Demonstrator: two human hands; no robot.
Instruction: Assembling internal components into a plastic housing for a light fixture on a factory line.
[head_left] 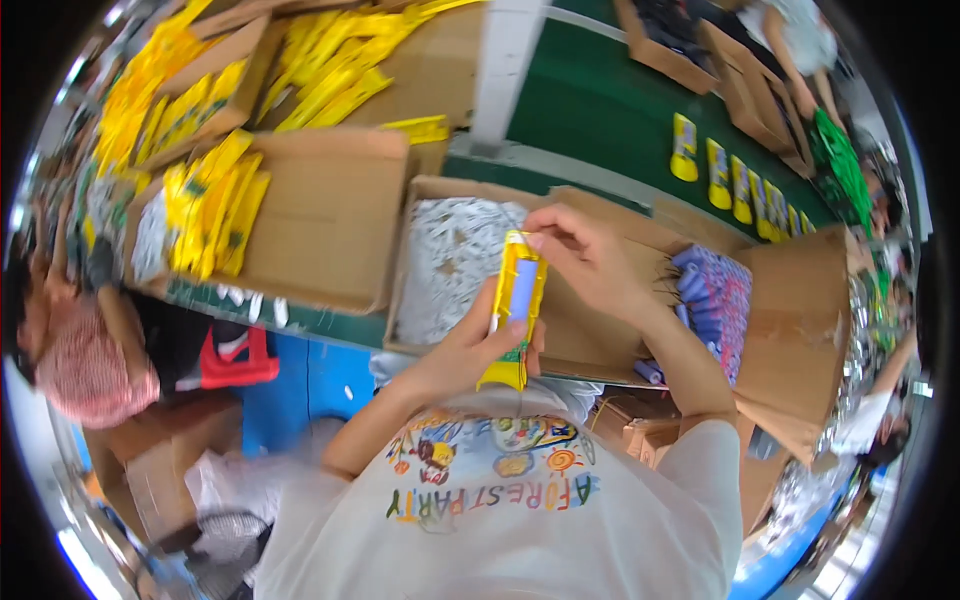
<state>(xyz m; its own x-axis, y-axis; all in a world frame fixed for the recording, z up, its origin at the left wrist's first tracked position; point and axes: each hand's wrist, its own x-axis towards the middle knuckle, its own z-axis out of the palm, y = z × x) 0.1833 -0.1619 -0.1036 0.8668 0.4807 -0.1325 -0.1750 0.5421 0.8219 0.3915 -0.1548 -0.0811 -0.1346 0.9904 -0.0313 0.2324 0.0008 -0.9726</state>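
Note:
My left hand point(470, 345) is closed around a long yellow plastic casing point(508, 374), held upright over the front edge of the boxes. A lilac cylindrical cell point(522, 288) lies in the casing's open middle. At the casing's far end my right hand point(590, 258) pinches with thumb and forefinger; whatever sits between those fingertips is too small to make out. Behind the casing, a carton holds a heap of small white pieces point(455, 265). To the right, more lilac cells point(692, 280) lie in a carton beside a pink-and-blue patterned stack point(728, 310).
Left stands an open carton point(340, 215) with a pile of yellow casings point(215, 215). More casings point(335, 60) spread behind it. Several yellow items point(717, 172) stand in a row on the green bench point(585, 90). A red stool point(240, 362) and a person point(95, 365) are at left.

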